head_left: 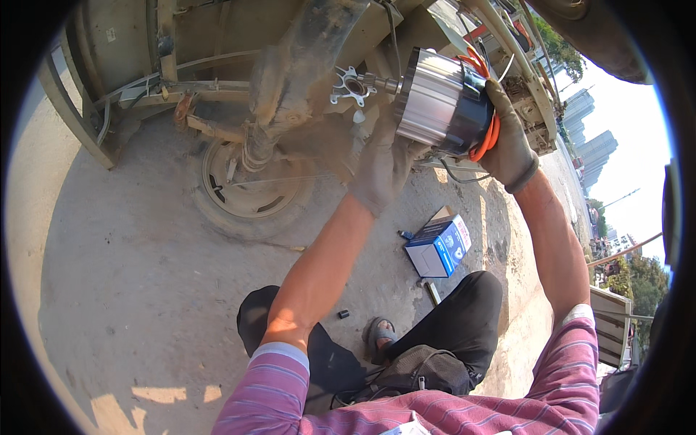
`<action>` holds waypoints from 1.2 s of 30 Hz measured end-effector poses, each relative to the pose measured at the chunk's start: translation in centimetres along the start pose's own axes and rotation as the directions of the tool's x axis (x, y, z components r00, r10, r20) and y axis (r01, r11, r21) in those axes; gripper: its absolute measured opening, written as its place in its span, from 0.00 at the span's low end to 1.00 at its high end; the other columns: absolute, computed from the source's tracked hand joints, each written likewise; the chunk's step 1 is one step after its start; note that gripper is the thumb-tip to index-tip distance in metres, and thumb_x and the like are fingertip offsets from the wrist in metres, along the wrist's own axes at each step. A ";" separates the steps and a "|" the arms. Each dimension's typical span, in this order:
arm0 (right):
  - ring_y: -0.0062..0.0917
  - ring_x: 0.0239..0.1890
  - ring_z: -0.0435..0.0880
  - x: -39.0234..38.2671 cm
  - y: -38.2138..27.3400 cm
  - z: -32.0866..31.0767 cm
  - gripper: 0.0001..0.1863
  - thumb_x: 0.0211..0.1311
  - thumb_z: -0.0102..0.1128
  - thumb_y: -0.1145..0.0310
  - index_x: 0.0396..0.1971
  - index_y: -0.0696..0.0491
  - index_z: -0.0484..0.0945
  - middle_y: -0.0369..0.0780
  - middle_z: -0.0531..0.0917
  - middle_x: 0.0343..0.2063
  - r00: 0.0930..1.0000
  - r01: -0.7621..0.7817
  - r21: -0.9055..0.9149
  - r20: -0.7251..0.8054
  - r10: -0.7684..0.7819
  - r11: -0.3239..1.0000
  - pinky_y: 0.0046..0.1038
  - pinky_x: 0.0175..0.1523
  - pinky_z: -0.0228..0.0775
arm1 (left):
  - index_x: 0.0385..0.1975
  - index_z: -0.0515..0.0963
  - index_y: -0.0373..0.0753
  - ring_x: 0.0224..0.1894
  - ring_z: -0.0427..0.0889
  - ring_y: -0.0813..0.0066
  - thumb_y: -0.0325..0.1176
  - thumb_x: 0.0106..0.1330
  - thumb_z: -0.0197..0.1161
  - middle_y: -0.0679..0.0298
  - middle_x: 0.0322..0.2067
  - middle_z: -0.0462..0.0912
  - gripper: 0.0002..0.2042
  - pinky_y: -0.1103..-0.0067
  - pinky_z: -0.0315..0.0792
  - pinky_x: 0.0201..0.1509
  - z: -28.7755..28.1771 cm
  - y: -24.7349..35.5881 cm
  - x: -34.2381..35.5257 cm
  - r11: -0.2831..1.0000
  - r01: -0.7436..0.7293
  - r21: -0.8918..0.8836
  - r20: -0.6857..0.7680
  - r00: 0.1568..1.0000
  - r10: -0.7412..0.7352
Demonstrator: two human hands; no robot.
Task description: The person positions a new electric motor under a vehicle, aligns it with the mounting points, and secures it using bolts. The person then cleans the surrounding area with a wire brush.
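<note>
A silver motor (436, 98) with a black end cap is raised up under the vehicle, tilted sideways, with orange cables (490, 133) looped at its right end. My gloved left hand (380, 167) supports it from below at the left end, its fingers partly hidden behind the housing. My gloved right hand (511, 141) is closed round the black end beside the cables. A shaft (384, 85) points left from the motor toward a silver star-shaped bracket (354, 85); I cannot tell whether they touch.
A dusty wheel (225, 203) and metal frame (163, 51) of the vehicle are ahead. On the concrete lie a blue-and-white box (435, 250), a long tool (433, 291) and a small black cylinder (344, 314). My bent knees are below; trees and buildings stand at the right.
</note>
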State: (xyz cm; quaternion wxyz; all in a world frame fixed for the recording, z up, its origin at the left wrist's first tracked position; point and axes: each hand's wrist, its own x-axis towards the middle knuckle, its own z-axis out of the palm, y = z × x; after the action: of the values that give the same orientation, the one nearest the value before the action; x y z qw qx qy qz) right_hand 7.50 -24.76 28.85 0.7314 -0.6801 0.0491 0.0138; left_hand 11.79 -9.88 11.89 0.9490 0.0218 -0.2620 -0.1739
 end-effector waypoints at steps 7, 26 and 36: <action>0.24 0.55 0.89 2.5 -0.7 1.7 0.28 0.80 0.61 0.44 0.66 0.50 0.79 0.38 0.89 0.56 0.991 0.100 -0.233 -0.059 -0.117 0.967 0.31 0.63 0.83 | 0.80 0.61 0.50 0.77 0.70 0.65 0.62 0.77 0.61 0.66 0.75 0.70 0.38 0.61 0.71 0.82 -0.5 0.8 0.8 0.993 0.031 -0.111 0.036 0.999 -0.027; 0.20 0.56 0.89 5.9 -3.5 2.1 0.29 0.81 0.61 0.47 0.68 0.52 0.79 0.37 0.88 0.56 0.993 0.117 -0.466 0.066 -0.098 0.877 0.26 0.66 0.79 | 0.81 0.57 0.52 0.78 0.69 0.66 0.72 0.79 0.45 0.68 0.76 0.68 0.40 0.53 0.65 0.83 -2.1 -1.2 3.7 0.993 0.007 -0.120 0.025 1.000 -0.004; 0.23 0.60 0.87 8.2 -4.4 2.5 0.30 0.80 0.62 0.47 0.70 0.52 0.77 0.37 0.87 0.60 0.997 0.067 -0.581 0.077 -0.027 0.811 0.28 0.68 0.78 | 0.81 0.57 0.50 0.75 0.72 0.56 0.79 0.72 0.47 0.62 0.74 0.69 0.47 0.54 0.68 0.81 -2.4 -1.5 4.2 0.993 0.007 -0.117 -0.018 1.000 -0.009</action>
State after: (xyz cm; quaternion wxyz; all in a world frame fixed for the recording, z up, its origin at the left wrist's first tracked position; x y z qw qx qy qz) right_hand 16.22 -23.00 32.66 0.4893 -0.8715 0.0018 0.0320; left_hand 15.91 -12.88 11.73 0.9503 -0.0315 -0.2427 -0.1925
